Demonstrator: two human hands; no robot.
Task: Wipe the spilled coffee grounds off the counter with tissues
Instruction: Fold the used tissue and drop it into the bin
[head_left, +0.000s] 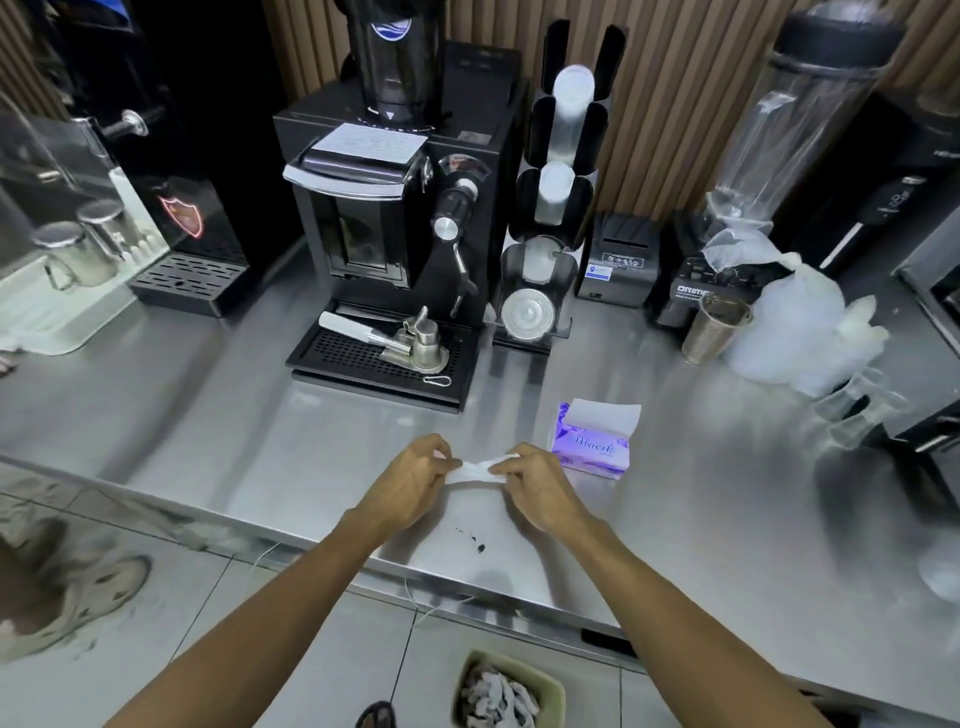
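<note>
Both of my hands hold one white tissue stretched between them, a little above the steel counter. My left hand pinches its left end and my right hand pinches its right end. Just below the tissue, near the counter's front edge, lie a few dark specks of coffee grounds. A purple tissue pack with a white sheet sticking out of its top sits on the counter just right of my right hand.
A black espresso machine with a drip tray stands behind my hands. A cup-and-lid dispenser is to its right, then a metal cup and plastic bags. A bin of used tissues sits on the floor below.
</note>
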